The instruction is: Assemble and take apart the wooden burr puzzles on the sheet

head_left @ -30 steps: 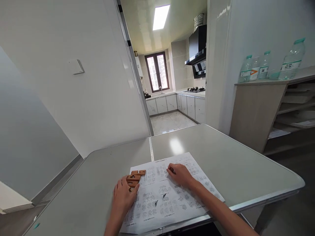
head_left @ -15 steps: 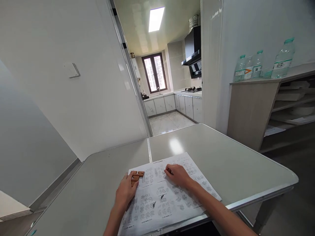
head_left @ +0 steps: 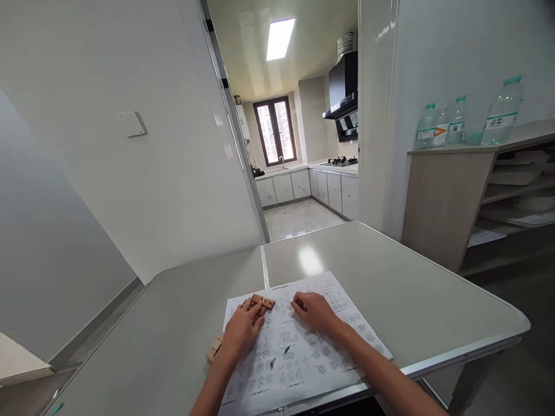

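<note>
The left hand partly hides flat brown wooden pieces, far left on a white printed paper sheet, and, nearer, tan wooden blocks; the right hand curls; I cannot tell either grip.

Ceiling panel: brightest source, burnt out to plain white.
Window: daylight, panes overexposed, outside detail washed out.
Tabletop: one white glare patch, just beyond the paper.
Paper: evenly lit; fine print unresolved.
Shelf unit: interior in deep shadow, soft toward the right.
Frame edges: wide-angle stretching, upper right corner darkened.
</note>
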The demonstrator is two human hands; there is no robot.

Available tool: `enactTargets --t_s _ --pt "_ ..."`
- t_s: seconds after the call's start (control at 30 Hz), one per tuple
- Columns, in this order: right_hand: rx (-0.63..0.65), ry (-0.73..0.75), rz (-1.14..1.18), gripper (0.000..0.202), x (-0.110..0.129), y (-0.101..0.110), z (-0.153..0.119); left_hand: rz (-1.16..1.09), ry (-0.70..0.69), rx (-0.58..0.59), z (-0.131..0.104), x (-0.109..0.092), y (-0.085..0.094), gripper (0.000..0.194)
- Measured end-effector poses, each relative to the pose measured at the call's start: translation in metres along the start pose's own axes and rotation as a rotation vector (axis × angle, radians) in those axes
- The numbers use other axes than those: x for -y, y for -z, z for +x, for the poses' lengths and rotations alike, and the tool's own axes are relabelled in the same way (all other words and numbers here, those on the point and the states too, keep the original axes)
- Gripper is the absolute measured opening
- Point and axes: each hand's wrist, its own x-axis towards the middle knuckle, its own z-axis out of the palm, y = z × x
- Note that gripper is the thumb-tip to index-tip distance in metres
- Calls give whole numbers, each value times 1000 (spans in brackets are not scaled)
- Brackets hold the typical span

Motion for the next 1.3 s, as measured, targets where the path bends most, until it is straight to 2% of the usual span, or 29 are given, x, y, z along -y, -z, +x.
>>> enactTargets --t_s 0.3,0.47,0.63,0.87,1.1,1.3 --pt "-15 12 13 22 0 1 0 -46 -208 37 -5 -32 -6 46" --pt "-42 24 24 22 2 4 -1 -93 -300 -15 0 -42 -12 41" --pt "-101 29 41 14 1 3 -1 -175 -383 -97 5 -44 -27 46" --pt "-117 51 60 9 -4 0 0 -284 -377 -196 4 -44 -45 42" --pt "-116 50 82 8 -6 -1 0 -335 -315 -245 7 -39 -49 65" --pt "-112 49 91 9 -6 -2 0 -370 -325 -240 7 -39 -47 69"
